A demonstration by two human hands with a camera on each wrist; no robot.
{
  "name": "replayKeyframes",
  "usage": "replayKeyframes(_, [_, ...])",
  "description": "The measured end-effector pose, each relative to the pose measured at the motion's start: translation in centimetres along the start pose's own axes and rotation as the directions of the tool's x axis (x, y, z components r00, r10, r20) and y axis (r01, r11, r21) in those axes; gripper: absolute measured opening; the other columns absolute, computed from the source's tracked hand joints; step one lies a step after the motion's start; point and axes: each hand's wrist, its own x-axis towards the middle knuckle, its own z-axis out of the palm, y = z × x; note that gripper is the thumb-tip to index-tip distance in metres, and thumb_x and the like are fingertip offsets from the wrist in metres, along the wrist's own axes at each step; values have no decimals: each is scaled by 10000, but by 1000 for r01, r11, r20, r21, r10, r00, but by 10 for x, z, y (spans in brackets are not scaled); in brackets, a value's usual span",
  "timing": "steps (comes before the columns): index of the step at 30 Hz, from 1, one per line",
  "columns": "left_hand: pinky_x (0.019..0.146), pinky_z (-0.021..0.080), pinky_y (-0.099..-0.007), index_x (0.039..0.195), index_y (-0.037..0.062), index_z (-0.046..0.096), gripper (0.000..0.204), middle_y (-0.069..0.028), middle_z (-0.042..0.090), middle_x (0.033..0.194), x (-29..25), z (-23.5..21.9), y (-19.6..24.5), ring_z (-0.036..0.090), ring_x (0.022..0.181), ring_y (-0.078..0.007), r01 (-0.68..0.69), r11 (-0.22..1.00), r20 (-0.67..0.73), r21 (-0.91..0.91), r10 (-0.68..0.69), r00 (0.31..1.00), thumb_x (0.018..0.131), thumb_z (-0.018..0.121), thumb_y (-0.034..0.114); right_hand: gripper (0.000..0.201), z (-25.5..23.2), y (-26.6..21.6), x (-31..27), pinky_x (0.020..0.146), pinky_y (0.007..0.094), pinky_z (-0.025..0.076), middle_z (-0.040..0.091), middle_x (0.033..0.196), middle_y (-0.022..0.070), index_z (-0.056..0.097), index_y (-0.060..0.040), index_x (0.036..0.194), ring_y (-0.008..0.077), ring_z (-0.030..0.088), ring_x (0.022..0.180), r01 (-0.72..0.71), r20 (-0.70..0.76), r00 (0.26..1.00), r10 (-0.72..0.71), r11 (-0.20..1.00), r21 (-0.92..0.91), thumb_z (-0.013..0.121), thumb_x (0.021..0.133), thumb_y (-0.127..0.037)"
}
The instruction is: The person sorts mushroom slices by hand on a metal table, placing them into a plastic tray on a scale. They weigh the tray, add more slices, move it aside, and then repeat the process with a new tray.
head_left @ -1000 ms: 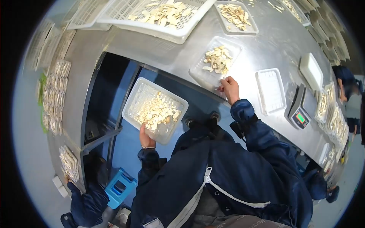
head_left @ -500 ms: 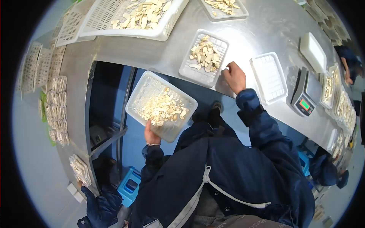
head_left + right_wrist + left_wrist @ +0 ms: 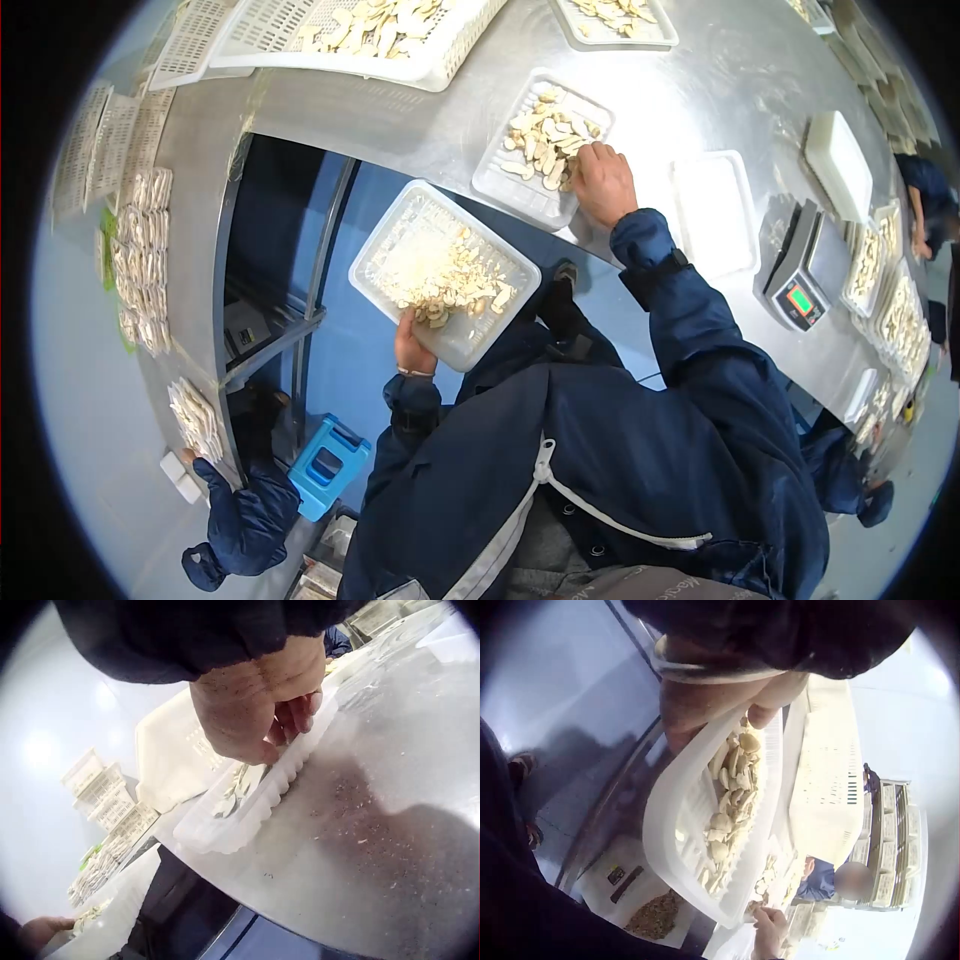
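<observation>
The left hand (image 3: 413,345) grips the near edge of a white tray (image 3: 378,262) of pale sliced pieces (image 3: 470,275), held over the gap beside the steel table; its thumb lies over the rim. In the left wrist view the hand (image 3: 727,697) holds that tray's rim (image 3: 660,832). The right hand (image 3: 604,186) is at the right side of a second tray (image 3: 495,180) on the table, fingers bent down at the slices (image 3: 540,135). In the right wrist view the fingers (image 3: 296,716) reach inside that tray (image 3: 217,836); whether they pinch a slice is hidden.
An empty tray (image 3: 715,215) and a scale (image 3: 800,285) stand to the right, with a stack of white trays (image 3: 838,165) behind. A large basket (image 3: 430,70) and another slice tray (image 3: 615,30) are at the back. Another person (image 3: 240,515) works at lower left beside a blue stool (image 3: 330,465).
The right hand has moved from the table beside the second tray onto its slices. The left hand has carried its tray a little to the right.
</observation>
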Motion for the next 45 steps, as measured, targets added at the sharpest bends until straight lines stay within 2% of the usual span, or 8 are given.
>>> replayKeyframes(5, [1042,413,-427,1370,-22,387,470,-159,516,1336,6,3,0,522,1209,-293,13,1000,14,-8,-12,1000,975,468,220,104,-5,0,-2,701,423,411,573,793,121,531,-45,828,306,560,806,67,31,997,-69,996,53,586,741,-62])
replayKeyframes(11, [1045,408,-433,1372,-18,379,481,-166,515,1331,7,7,4,518,1207,-299,-8,999,13,53,8,1000,976,461,242,152,-15,-3,-7,715,376,460,635,805,110,602,-27,942,256,607,772,-270,57,963,265,915,301,605,804,-92])
replayKeyframes(15, [1041,411,-434,1370,-19,378,478,-165,512,1328,4,14,5,520,1202,-296,-31,998,-19,56,32,999,980,447,250,207,-14,5,-4,719,229,446,643,804,21,674,9,1016,82,546,725,-616,451,763,462,311,724,600,854,-95])
replayKeyframes(21, [1039,411,-426,1365,-19,383,464,-163,505,1340,0,20,9,519,1203,-294,-51,997,-44,54,53,998,983,445,236,185,-32,-7,2,744,243,451,644,823,53,660,35,992,118,571,757,-598,544,770,334,81,797,565,856,-46])
replayKeyframes(27, [1037,414,-420,1353,-24,398,448,-156,514,1334,4,9,6,521,1200,-288,-30,1000,-36,0,30,999,976,461,210,192,-16,-19,-2,750,252,475,654,882,58,647,30,1034,131,615,829,-595,496,791,358,262,760,552,879,-31])
replayKeyframes(31, [1031,419,-420,1355,-15,404,452,-155,517,1330,6,14,6,524,1198,-282,-85,994,-32,61,87,996,966,480,203,288,-46,-79,3,872,265,465,657,1012,64,607,10,1164,140,602,971,-519,531,845,-71,137,844,599,900,-104])
replayKeyframes(35, [1031,420,-424,1371,-11,390,465,-159,518,1329,2,15,7,525,1196,-289,-50,997,-63,65,54,997,967,476,201,478,-9,-23,31,986,445,404,548,1261,171,572,-72,1227,392,468,1200,-6,44,999,-5,970,242,587,749,-64])
replayKeyframes(45, [1029,420,-412,1354,-26,400,466,-153,532,1316,-7,-2,6,534,1189,-284,-75,996,-113,44,79,990,963,486,212,352,-7,-32,9,1025,465,351,549,1248,124,644,-119,1105,356,424,1257,263,256,928,-271,962,68,587,763,-56])
